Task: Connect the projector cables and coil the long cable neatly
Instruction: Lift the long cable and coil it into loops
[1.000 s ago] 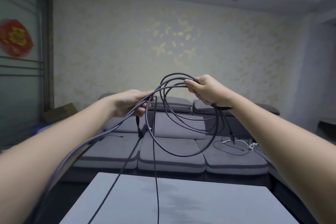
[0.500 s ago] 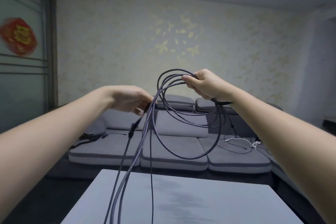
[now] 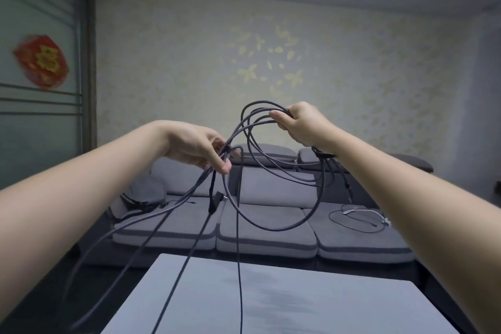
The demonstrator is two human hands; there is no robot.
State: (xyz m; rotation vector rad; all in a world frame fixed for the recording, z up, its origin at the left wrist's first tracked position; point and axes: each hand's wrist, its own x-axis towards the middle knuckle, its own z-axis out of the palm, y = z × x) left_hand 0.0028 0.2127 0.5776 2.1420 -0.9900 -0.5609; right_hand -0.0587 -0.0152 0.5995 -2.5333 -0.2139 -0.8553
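Pale patterned wallpaper behind, grey sofa (image 3: 268,228) along it, white table (image 3: 271,301) in front of the sofa at the bottom of the view. Red ornament (image 3: 40,61) on the glass panel well left of the sofa.

2 bare hands raised above the table, both busy with 1 long dark cable (image 3: 273,198).

Right hand (image 3: 301,126): clenched around the top of the coil, fingers curled over a bundle of roughly 4 or 5 loops; exact count hard to tell where strands overlap. Loops hanging down from that fist in front of the sofa's back cushions, lowest arc level with the seat cushions. Dark band or tie around the wrist below the fist.

Left hand (image 3: 202,149): lower than the right one and nearer the sofa's left end, fingers curled, pinching several strands where they cross. From this grip about 4 strands dropping: 2 across the table top toward the near edge, others sweeping left of the table toward the floor. Dark plug (image 3: 215,202) dangling just beneath this hand, in front of the sofa.

On the sofa: 1 grey bag (image 3: 143,195) at its left end, 1 thin cable (image 3: 355,218) with a white adapter (image 3: 386,221) on its right seat cushion.
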